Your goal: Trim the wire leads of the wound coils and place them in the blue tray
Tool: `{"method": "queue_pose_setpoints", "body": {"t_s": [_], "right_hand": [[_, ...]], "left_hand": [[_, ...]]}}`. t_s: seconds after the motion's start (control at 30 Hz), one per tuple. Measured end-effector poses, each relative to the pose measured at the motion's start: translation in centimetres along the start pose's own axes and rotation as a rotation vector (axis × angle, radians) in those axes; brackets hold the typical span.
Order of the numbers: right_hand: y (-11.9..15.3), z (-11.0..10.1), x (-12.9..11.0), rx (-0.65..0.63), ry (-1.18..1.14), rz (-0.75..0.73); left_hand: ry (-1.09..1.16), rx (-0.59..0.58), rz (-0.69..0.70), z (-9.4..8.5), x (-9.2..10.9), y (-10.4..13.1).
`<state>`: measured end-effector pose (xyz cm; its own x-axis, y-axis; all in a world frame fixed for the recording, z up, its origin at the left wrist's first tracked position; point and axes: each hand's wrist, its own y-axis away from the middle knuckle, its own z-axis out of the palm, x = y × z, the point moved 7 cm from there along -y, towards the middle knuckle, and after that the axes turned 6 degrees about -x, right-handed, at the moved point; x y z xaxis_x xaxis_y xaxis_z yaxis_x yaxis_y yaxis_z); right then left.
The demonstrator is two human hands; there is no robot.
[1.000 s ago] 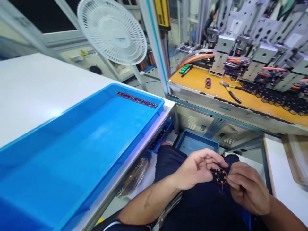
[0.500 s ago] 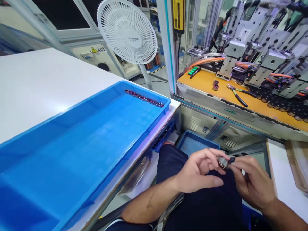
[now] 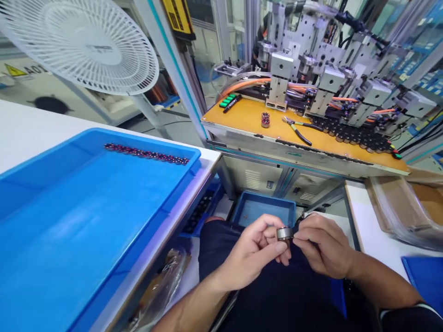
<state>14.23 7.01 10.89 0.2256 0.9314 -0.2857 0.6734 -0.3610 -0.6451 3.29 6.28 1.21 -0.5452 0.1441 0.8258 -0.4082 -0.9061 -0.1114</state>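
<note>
My left hand (image 3: 258, 251) grips a small ring-shaped motor stator (image 3: 284, 234) between thumb and fingers, its metal side facing me. Close against the stator's right edge, my right hand (image 3: 321, 244) is closed in a pinch. A dark piece shows at the right fingertips, too hidden to name. Both hands are above my lap. On the left, a long blue tray (image 3: 114, 207) lies on the white table, with a row of similar stators (image 3: 145, 154) along its far end.
An orange-topped machine bench (image 3: 242, 122) carries two stacked stators (image 3: 265, 120), cutting pliers (image 3: 298, 130) and rows of black-topped parts (image 3: 349, 133). A white fan (image 3: 93, 46) stands at the back left. Below is another blue tray (image 3: 265, 210); at right, a plastic-wrapped carton (image 3: 404, 207).
The view has swung right, so the tray and fan sit further left. My left thumb has closed onto the stator, which has turned to show its side. The right hand stays beside it.
</note>
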Motion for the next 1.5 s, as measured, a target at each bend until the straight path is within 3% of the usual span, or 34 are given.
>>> {"method": "queue_pose_setpoints", "body": {"t_s": [0.17,0.27,0.37,0.47,0.53,1.03,1.17,1.3,1.5], "right_hand": [[0.5,0.0,0.9,0.102,-0.011,0.187],[0.6,0.2,1.0,0.126,-0.081,0.190],[0.6,0.0,0.7,0.122,-0.156,0.098],[0.6,-0.1,0.7,0.100,-0.202,0.049],[0.7,-0.3,0.9,0.096,-0.202,0.051],[1.4,-0.3,1.4,0.228,-0.164,0.265],[2.0,0.7,2.6,0.191,-0.414,0.489],[3.0,3.3,3.8,0.032,-0.879,0.756],[4.2,6.2,4.3,-0.034,-1.279,0.945]], "left_hand": [[0.106,0.080,0.224,-0.7,1.2,0.1],[0.231,0.063,0.293,-0.9,1.5,-0.1],[0.275,0.061,0.177,-0.8,0.6,-0.6],[0.225,-0.031,-0.073,0.2,-1.3,-0.9],[0.176,-0.079,-0.129,0.7,-2.0,-0.8],[-0.128,0.226,0.381,-0.7,1.7,0.2],[-0.236,0.261,0.424,-1.1,1.8,0.5],[-0.233,0.230,0.371,-1.6,1.3,0.4],[-0.151,0.203,0.363,-2.4,0.9,0.1]]}}
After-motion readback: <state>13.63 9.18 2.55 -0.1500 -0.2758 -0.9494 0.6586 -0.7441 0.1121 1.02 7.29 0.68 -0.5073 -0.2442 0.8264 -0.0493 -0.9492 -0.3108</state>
